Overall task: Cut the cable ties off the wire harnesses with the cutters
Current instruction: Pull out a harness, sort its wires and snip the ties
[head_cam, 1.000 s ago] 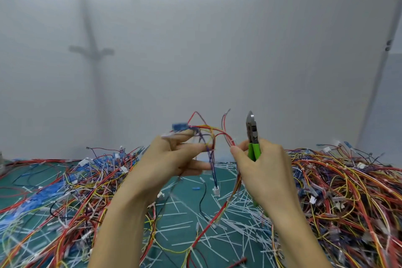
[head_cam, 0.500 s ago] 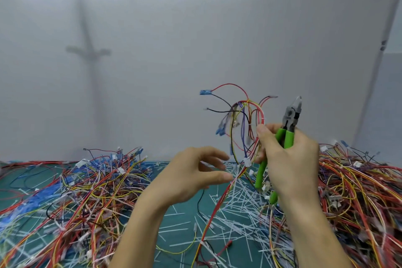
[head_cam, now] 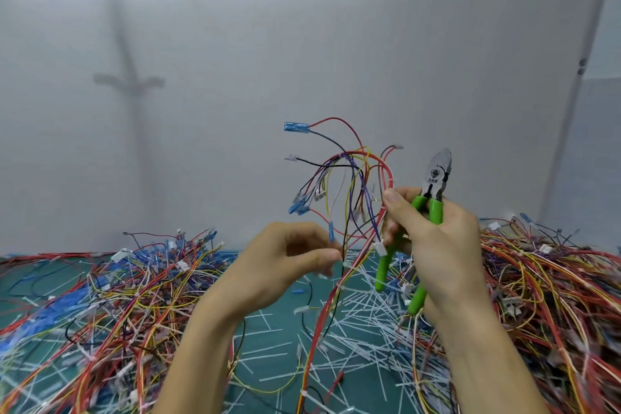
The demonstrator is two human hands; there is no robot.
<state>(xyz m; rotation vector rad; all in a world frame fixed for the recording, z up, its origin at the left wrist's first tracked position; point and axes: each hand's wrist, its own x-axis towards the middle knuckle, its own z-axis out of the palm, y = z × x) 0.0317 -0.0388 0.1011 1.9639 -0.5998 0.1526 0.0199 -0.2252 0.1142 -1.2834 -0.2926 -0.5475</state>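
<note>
Above the green mat, right hand: curled round the cutters, with the thumb pinning the wire harness against the fingers.
Cutters: upright, blades together and pointing up. The palm hides the middle of the green handles, and their ends stick out below.
Wire harness: raised at centre, just left of the cutters. Its loops and blue terminals fan up and left, and red strands trail down and are cut off by the near edge.
Left hand: lower and left of the harness, fingers loosely curled, tips beside a hanging black wire. I cannot tell whether they pinch it.
Ties on the held harness: too small to make out.
Loose white ties: strewn on the mat at centre.
Left pile, right pile: tangled harnesses, blurred toward the edges.
</note>
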